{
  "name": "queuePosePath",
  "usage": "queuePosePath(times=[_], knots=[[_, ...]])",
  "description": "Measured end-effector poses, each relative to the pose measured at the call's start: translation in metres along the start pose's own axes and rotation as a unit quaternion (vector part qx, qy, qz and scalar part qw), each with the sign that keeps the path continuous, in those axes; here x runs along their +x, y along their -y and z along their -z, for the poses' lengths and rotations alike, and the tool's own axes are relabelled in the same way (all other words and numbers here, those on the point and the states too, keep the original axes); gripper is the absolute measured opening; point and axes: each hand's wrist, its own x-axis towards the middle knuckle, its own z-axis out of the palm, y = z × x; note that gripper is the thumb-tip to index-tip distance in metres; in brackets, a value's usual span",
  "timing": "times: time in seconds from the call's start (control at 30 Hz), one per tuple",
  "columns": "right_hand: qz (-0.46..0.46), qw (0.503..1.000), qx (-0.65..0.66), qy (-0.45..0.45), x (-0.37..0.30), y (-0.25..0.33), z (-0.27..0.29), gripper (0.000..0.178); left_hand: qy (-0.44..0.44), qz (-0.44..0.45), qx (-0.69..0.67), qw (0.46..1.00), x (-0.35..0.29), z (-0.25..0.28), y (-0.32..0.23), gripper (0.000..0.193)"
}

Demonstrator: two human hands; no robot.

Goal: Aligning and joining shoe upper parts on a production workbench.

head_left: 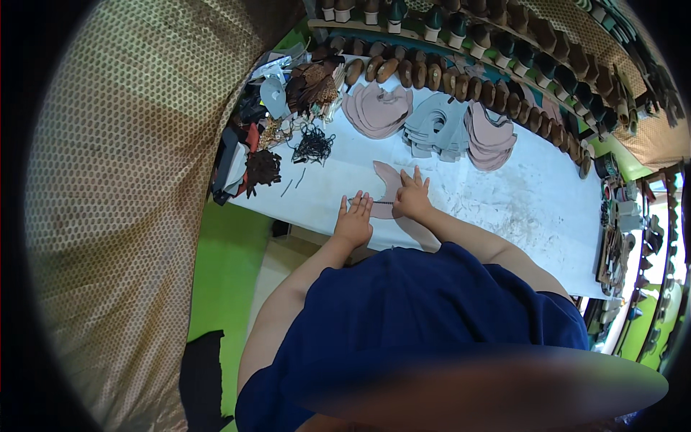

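Observation:
A curved, dusty-pink cut piece [386, 176] lies flat on the white-covered table [302, 209] in front of me. Across its near part runs a thin dark strip [383, 203], its left end passing under my fingers. My left hand [354, 222] rests at the left end of that strip, fingers stretched out and pressing down. On the right side of the pink piece my right hand [413, 199] lies with its fingers spread, its thumb side close to the strip's right end. Neither hand lifts anything. What lies beneath the palms is hidden.
Farther back lie stacked pink pieces [376, 111], grey pieces [435, 126] and more pink pieces [491, 137]. A tangle of black cords [313, 145] and dark brown bundles [263, 169] sit at left. Rows of shoe forms [432, 75] line the far edge.

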Motion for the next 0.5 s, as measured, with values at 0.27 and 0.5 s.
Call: queuePosePath(times=[0.27,0.5], knots=[[0.004,1.000,0.009,-0.001,0.008,-0.004,-0.007,0.016,-0.011,0.057,0.005,0.998,0.001,0.009,-0.009,0.072],[0.016,1.000,0.011,0.014,0.010,-0.006,-0.004,0.015,-0.006,-0.012,-0.037,0.999,0.004,0.006,-0.009,0.071]])
